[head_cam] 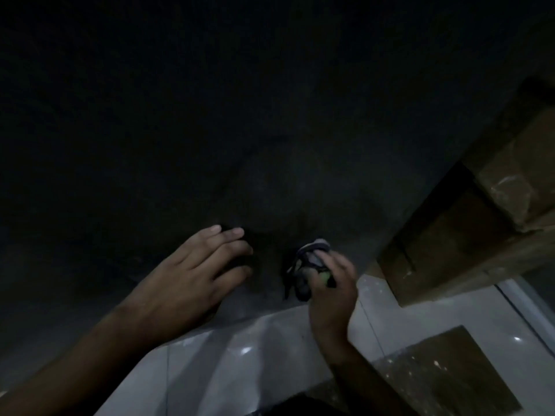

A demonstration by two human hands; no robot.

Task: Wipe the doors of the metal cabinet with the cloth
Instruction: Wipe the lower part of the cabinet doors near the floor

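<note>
The dark metal cabinet door (210, 130) fills most of the head view, dim and blurred. My left hand (192, 271) lies flat against its lower part with straight, spread fingers. To its right, my right hand (330, 289) grips a bunched dark cloth (309, 262) with grey and green patches and holds it against the door near its bottom edge. Part of the cloth hangs below my fingers.
A glossy white tiled floor (255, 355) runs below the cabinet. Taped cardboard boxes (468, 220) stand close at the right, next to the door's edge. A dark square mat or tile (444, 373) lies on the floor at the lower right.
</note>
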